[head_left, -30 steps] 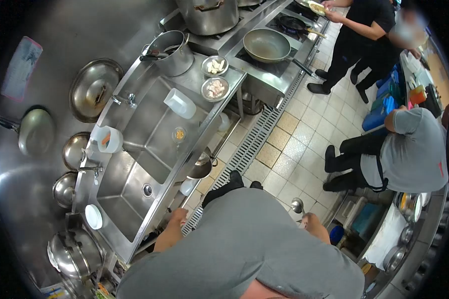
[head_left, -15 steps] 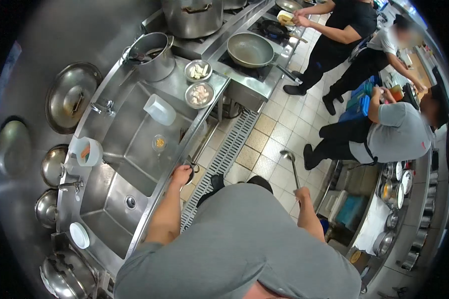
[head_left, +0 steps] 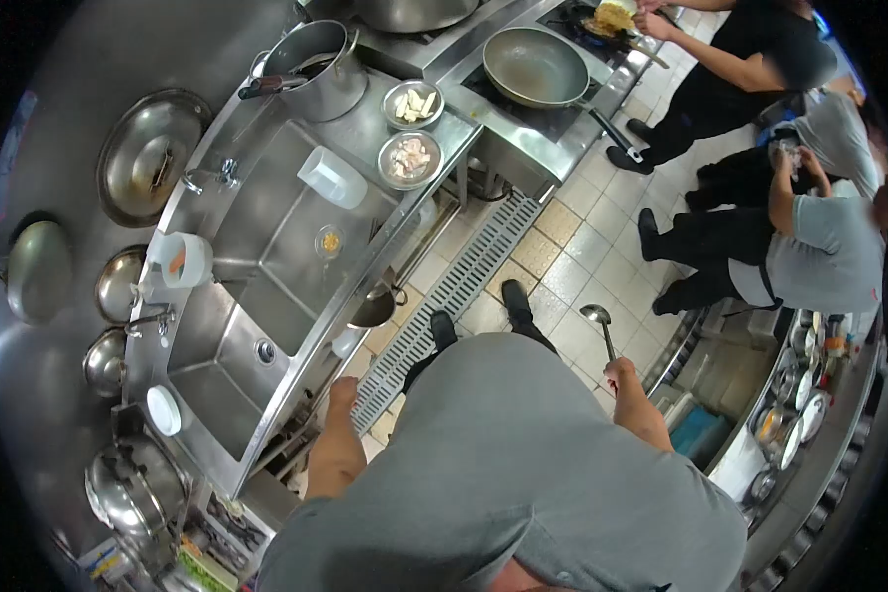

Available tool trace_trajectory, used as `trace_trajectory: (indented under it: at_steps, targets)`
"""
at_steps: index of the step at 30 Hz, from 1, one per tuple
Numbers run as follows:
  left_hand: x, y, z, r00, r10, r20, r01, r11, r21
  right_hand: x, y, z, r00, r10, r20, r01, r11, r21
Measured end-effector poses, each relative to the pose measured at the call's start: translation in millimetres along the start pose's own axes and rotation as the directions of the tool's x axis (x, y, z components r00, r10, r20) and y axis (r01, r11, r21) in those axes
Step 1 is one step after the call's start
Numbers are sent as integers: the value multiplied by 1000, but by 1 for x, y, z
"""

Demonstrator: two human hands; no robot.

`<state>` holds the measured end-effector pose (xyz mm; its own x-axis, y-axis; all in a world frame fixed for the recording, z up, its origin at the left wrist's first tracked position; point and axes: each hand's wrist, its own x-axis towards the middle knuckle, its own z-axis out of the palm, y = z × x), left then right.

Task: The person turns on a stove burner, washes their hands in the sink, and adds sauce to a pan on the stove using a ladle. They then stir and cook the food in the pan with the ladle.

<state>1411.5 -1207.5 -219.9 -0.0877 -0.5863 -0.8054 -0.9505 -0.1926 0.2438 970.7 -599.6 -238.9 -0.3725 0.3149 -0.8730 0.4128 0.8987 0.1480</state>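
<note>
My right hand [head_left: 619,372] is closed around the handle of a metal ladle [head_left: 596,316], its bowl out in front over the tiled floor. My left hand [head_left: 343,392] hangs low beside the front edge of the sink [head_left: 281,395]; its fingers are too hidden to tell whether they are open. Forward of that hand, a metal pot [head_left: 373,311] with a side handle shows below the counter edge, apart from the fingers.
On the counter stand a tall pot [head_left: 328,87], a bowl of pale sticks [head_left: 411,105] and a bowl of pinkish pieces [head_left: 409,160]. A plastic jug [head_left: 333,180] lies in the sink. A wok [head_left: 535,69] sits on the stove. Several co-workers stand at right; a floor grate [head_left: 464,286] runs ahead.
My left hand has drawn back from beside the pot handle under the sink edge. The ladle stays in my right hand. My view has shifted, and the co-workers at right have moved closer together.
</note>
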Motion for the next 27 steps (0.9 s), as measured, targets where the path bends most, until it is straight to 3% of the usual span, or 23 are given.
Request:
trace_trajectory:
  at_steps: [3, 4, 5, 7, 9, 10, 12, 13, 14, 16, 17, 19, 20, 25, 27]
  targets:
    - [-69, 31, 15, 991, -111, -71, 100, 985, -138, 38, -5, -29, 989, -52, 137, 66, 993, -99]
    - [-79, 33, 25, 992, -118, -42, 106, 970, -217, 39, -16, -48, 972, -135, 190, 190, 931, -310]
    - [-89, 37, 39, 993, -121, -12, 111, 948, -297, 54, -25, -59, 968, -136, 212, 201, 924, -325]
    - [-113, 67, 65, 990, -135, -48, 115, 948, -297, 90, -34, -76, 966, -144, 213, 193, 954, -231]
    - [-117, 79, 89, 995, 5, -97, -30, 966, -257, 100, -54, -97, 960, -153, 234, 199, 962, -185]
    - [-126, 94, 94, 994, -16, -107, -11, 968, -252, 96, -64, -104, 973, -169, 156, 189, 974, -121]
    - [-147, 133, 94, 998, -61, 26, 66, 837, -544, 87, -86, -120, 970, -201, 137, 212, 975, -70]
    - [-146, 141, 92, 997, -74, 17, 72, 837, -542, 97, -92, -121, 966, -222, 135, 228, 973, -29]
    - [-141, 145, 88, 998, 29, -60, -50, 924, -379, 98, -99, -124, 964, -223, 146, 230, 973, -33]
    - [-138, 158, 80, 961, 226, -159, -236, 971, -43, 90, -114, -128, 966, -247, 78, 241, 967, 82]
    - [-137, 159, 75, 961, 228, -158, -236, 971, -38, 90, -118, -124, 966, -245, 80, 238, 967, 86]
    - [-124, 172, 74, 948, 255, -189, -257, 966, 14, 98, -121, -123, 955, -292, 50, 268, 922, 279]
    - [-139, 197, 74, 964, 191, -185, -209, 975, -78, 98, -123, -127, 954, -293, 70, 265, 927, 265]
    - [-100, 206, 94, 952, 288, -105, -294, 955, -47, 77, -117, -156, 958, -272, 85, 258, 955, 147]
    - [-95, 219, 96, 936, 348, -55, -349, 937, -19, 88, -97, -156, 960, -220, 175, 232, 972, -47]
